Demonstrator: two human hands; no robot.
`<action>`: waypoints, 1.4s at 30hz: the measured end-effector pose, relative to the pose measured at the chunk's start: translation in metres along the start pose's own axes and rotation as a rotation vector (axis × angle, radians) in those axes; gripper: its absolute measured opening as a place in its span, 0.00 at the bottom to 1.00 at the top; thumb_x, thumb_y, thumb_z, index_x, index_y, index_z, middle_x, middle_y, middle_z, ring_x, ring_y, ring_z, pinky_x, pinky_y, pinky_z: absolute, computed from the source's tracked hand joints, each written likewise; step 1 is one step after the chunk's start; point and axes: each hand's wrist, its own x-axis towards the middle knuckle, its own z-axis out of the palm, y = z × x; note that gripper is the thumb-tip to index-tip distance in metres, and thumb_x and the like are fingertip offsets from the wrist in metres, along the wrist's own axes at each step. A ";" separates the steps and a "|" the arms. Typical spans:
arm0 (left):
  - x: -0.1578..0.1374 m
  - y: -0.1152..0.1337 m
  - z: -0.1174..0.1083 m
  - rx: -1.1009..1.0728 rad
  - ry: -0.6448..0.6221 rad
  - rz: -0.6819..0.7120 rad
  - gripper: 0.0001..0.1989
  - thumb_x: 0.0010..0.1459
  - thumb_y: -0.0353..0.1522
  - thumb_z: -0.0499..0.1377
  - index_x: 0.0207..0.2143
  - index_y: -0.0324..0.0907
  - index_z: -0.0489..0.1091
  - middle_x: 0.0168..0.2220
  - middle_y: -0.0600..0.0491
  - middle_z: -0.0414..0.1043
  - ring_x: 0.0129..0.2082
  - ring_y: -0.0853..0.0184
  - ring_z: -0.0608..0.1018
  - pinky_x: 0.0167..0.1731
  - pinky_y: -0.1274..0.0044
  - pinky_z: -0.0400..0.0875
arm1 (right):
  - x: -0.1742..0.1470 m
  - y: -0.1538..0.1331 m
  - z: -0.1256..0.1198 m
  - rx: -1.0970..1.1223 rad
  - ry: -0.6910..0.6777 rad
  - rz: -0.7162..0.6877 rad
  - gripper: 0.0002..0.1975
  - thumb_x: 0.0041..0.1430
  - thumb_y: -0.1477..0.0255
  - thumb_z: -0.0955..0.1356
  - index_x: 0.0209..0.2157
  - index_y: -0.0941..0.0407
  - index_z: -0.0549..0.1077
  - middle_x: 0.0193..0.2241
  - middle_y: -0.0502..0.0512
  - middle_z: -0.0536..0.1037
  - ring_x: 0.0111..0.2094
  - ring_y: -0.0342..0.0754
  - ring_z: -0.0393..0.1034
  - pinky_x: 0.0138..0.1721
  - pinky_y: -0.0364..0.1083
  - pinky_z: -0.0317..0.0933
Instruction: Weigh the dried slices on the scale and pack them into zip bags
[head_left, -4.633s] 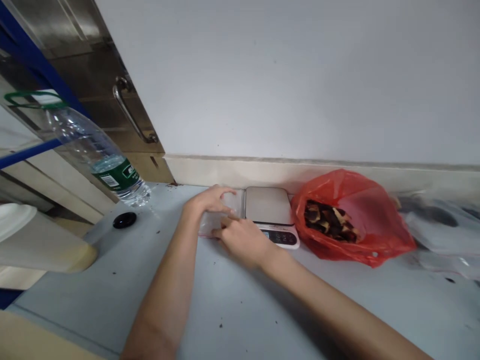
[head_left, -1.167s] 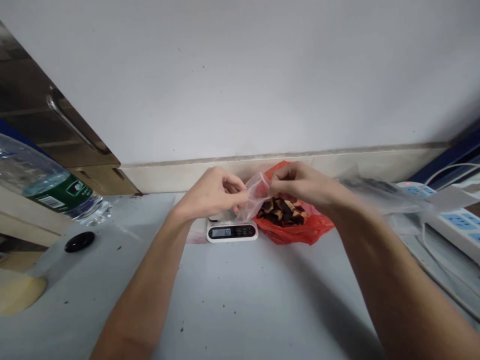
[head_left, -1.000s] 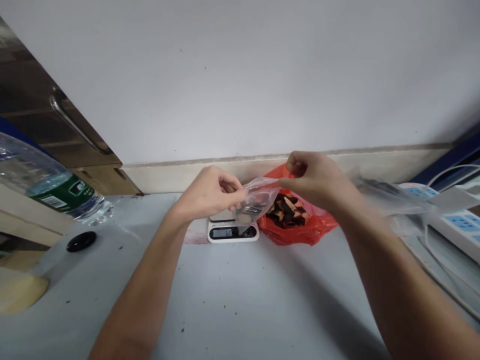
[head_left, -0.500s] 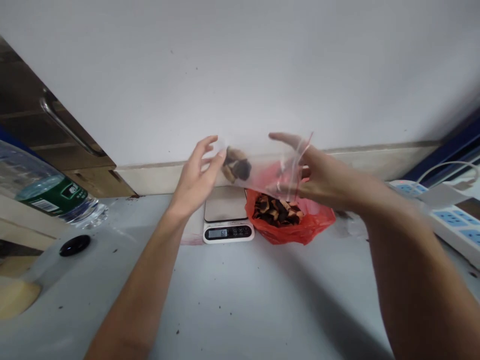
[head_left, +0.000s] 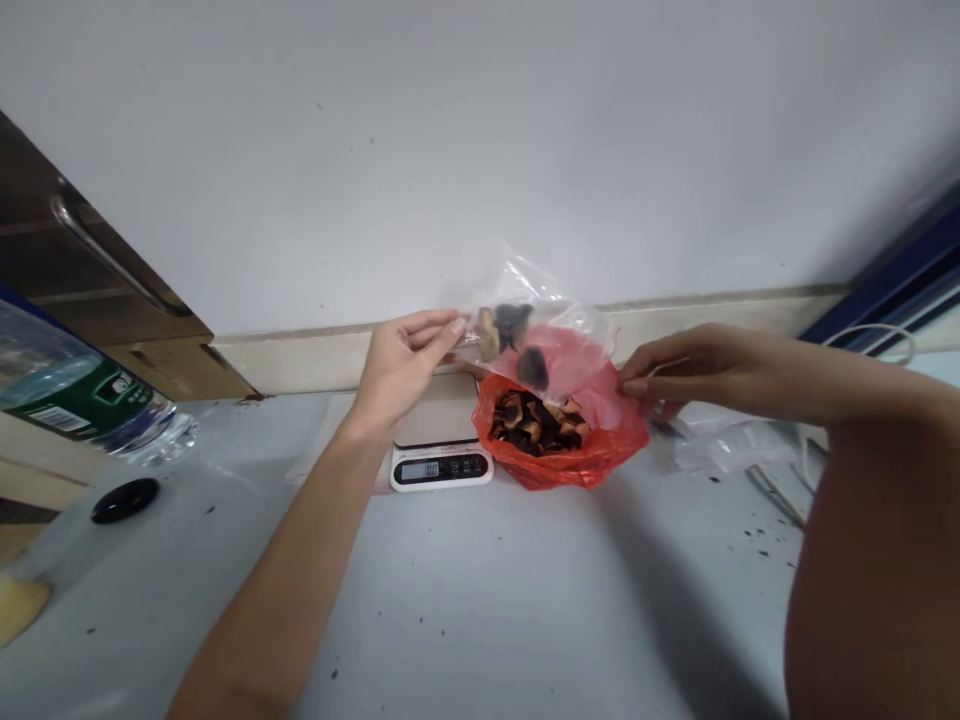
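My left hand pinches the closed end of a clear zip bag between thumb and fingers. Several dark and tan dried slices lie inside that bag, which is held tilted above a red plastic bag. Brown dried pieces fill part of the red bag. My right hand is closed on the red bag's raised right rim, close to the mouth of the clear bag. Left of the red bag stands a kitchen scale, its display apparently showing 0.0.
A large water bottle leans in at the left, near a black oval object. More clear plastic and a white cable lie at the right. The wall rises behind the scale.
The clear bag has tilted down to the right, and its slices have slid toward its mouth. My right hand has moved from the clear bag's mouth to the red rim. The scale reading has changed.
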 end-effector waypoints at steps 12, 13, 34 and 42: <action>-0.014 0.013 0.036 0.110 -0.044 0.345 0.05 0.62 0.36 0.69 0.37 0.46 0.85 0.40 0.52 0.86 0.43 0.63 0.85 0.48 0.73 0.79 | 0.019 -0.008 0.010 -0.182 0.288 -0.075 0.16 0.54 0.52 0.73 0.32 0.50 0.81 0.32 0.57 0.83 0.34 0.55 0.76 0.35 0.53 0.67; -0.015 0.015 0.036 0.106 -0.040 0.369 0.04 0.62 0.34 0.68 0.37 0.46 0.85 0.40 0.53 0.86 0.43 0.63 0.85 0.49 0.73 0.79 | 0.020 -0.009 0.010 -0.174 0.296 -0.098 0.15 0.54 0.52 0.74 0.28 0.50 0.80 0.29 0.56 0.82 0.33 0.55 0.75 0.34 0.53 0.66; 0.001 0.022 -0.021 0.028 -0.025 0.100 0.17 0.45 0.41 0.78 0.31 0.42 0.80 0.29 0.52 0.83 0.36 0.62 0.86 0.45 0.71 0.80 | 0.031 -0.033 0.033 0.180 0.238 -0.155 0.24 0.45 0.51 0.79 0.37 0.52 0.78 0.30 0.55 0.84 0.31 0.53 0.75 0.30 0.50 0.67; 0.000 0.022 -0.105 0.147 0.102 -0.047 0.19 0.45 0.46 0.77 0.28 0.43 0.80 0.36 0.47 0.84 0.43 0.60 0.84 0.46 0.71 0.79 | 0.067 -0.074 0.082 0.369 0.495 -0.268 0.16 0.50 0.58 0.78 0.25 0.53 0.75 0.31 0.55 0.81 0.33 0.51 0.76 0.36 0.51 0.73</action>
